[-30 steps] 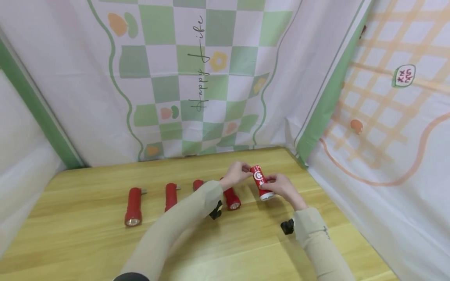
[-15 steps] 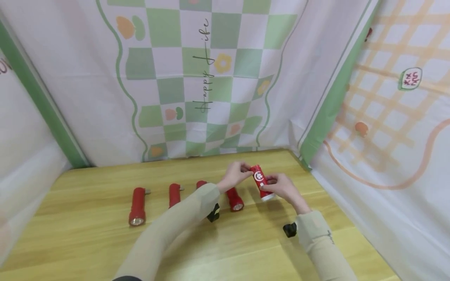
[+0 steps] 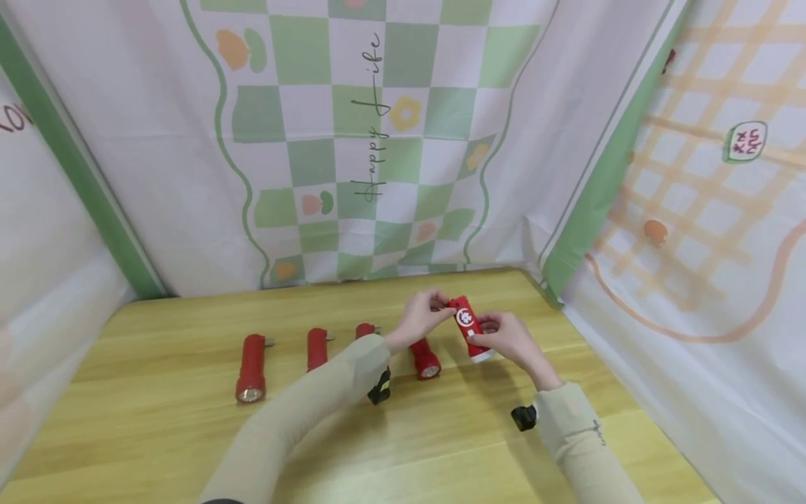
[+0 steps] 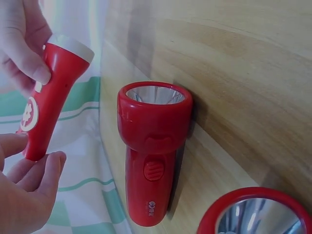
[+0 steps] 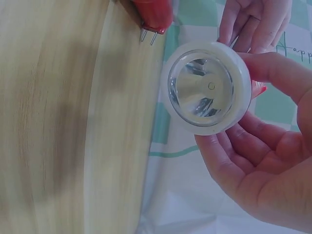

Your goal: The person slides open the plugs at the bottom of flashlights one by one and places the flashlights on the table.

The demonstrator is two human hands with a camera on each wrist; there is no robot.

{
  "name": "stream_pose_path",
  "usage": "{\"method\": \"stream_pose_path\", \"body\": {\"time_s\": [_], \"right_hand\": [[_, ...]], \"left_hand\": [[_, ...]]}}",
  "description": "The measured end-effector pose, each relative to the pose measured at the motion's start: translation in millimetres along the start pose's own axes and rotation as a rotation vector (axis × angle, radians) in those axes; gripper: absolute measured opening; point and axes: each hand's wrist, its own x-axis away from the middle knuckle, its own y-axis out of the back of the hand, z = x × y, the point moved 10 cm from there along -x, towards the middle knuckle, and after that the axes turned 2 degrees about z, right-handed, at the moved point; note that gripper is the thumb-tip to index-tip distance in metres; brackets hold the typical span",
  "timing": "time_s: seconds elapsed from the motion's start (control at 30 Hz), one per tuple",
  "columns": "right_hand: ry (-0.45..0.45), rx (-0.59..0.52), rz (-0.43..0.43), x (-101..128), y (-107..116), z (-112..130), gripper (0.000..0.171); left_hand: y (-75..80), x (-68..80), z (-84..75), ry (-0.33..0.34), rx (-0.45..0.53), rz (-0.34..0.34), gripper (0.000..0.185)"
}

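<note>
Both hands hold one red flashlight (image 3: 469, 329) above the table (image 3: 441, 434).
The right hand (image 3: 506, 339) curls round its white-rimmed head; the left hand (image 3: 422, 318) pinches the tail. A firm, steady two-handed grip looks best here.

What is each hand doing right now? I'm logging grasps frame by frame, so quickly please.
Left hand: fingers pinch the rear end of the red flashlight.
Right hand: grip closed round the same flashlight near its white head.
</note>
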Motion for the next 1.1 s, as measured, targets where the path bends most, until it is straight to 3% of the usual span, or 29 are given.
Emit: {"method": "stream_pose_path", "body": {"time_s": [0.4,0.93,1.1], "right_hand": [[0.074,-0.014,-0.007,2,-2,8,0.049],[0.145,0.031,-0.057,10,3,20,0.051],[0.161,0.043,-0.07,13,3,22,0.049]], "left_hand": [[9.9,6.2,-5.8,-0.062,0.044,-0.074,0.016],[19.9,14.6,-13.6,-0.089,0.182,-0.116,0.026],[22.2,17.1,-13.8,-0.11,0.171,-0.122,0.024]]}}
